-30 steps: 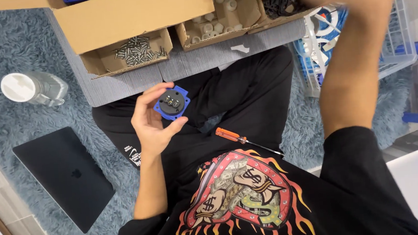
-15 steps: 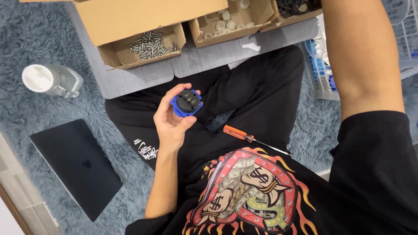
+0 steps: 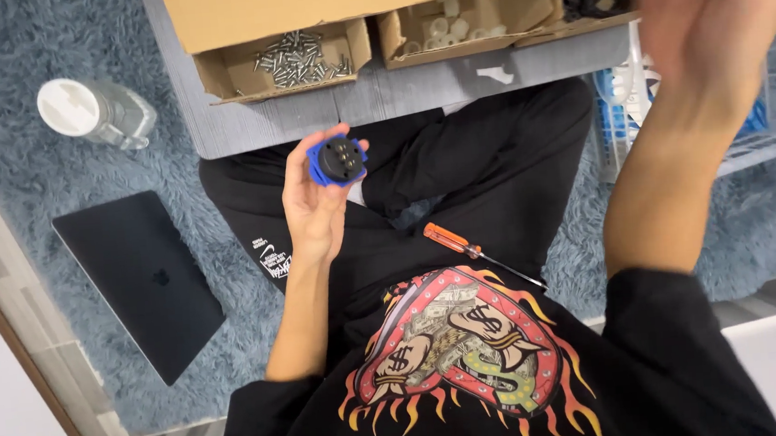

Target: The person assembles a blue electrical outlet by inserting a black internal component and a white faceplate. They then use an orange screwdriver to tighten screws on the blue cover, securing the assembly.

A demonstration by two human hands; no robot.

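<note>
1. My left hand [image 3: 313, 205] sits over my lap, palm up, its fingers [image 3: 332, 149] curled around a small round part [image 3: 339, 160], so the part's face is turned up toward me where I can look at it.
2. That part has a blue outer ring and a dark, nearly black centre with a few small pale dots; it looks like a stubby plastic disc. It is held at the fingertips, just in front of the grey worktop [image 3: 415, 96] edge and above my black trousers.
3. My right hand [image 3: 722, 7] is raised high near the camera and blurred. Something pale shows at its top edge, but I cannot tell whether the fingers grip it or how wide they are.
4. An orange-handled screwdriver [image 3: 479, 254] lies on my lap, between the two arms, I judge for easy reach.
5. On the worktop, open cardboard boxes keep parts sorted: one with metal screws [image 3: 297, 59], one beside it with pale round pieces [image 3: 456, 23].
6. On the blue rug [image 3: 26, 191] to my left lie a clear bottle [image 3: 98, 112] with a white cap and a closed dark laptop [image 3: 139, 284], well apart from the work.
</note>
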